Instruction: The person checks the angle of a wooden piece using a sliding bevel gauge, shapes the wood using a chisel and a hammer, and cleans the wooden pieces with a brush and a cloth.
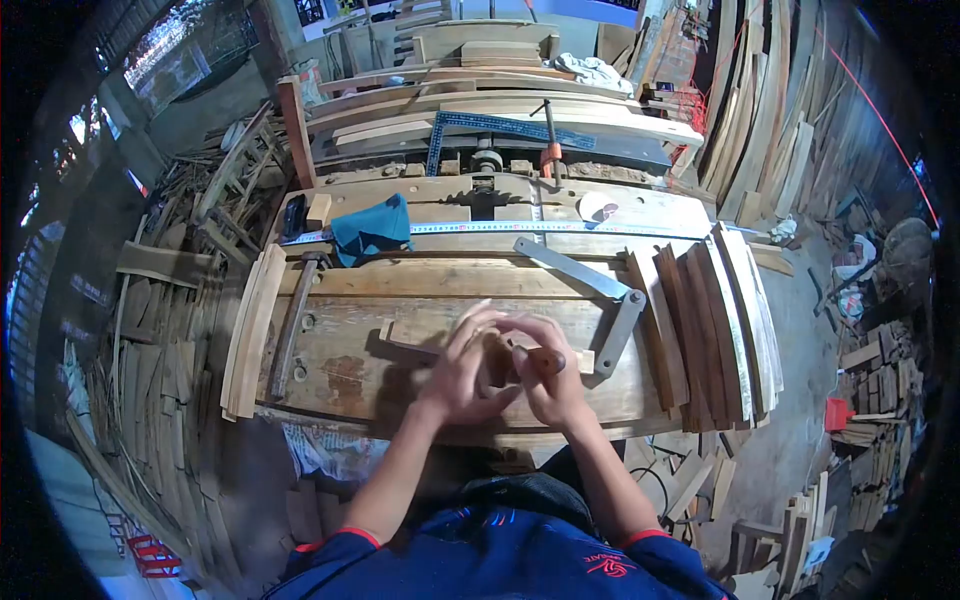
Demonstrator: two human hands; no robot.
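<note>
The right hand [550, 385] is grasping a brown wooden tool [547, 362] above the workbench [430, 310], near its front edge. The left hand [462, 372] is curving its fingers just beside it; whether it is gripping too, I cannot tell. A wooden strip [405, 341] is lying beneath the hands, and a hinged metal bar [622, 328] is resting nearby.

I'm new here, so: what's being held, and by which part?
The right hand holds a brown wooden piece near its rounded end; left hand: unclear.
</note>
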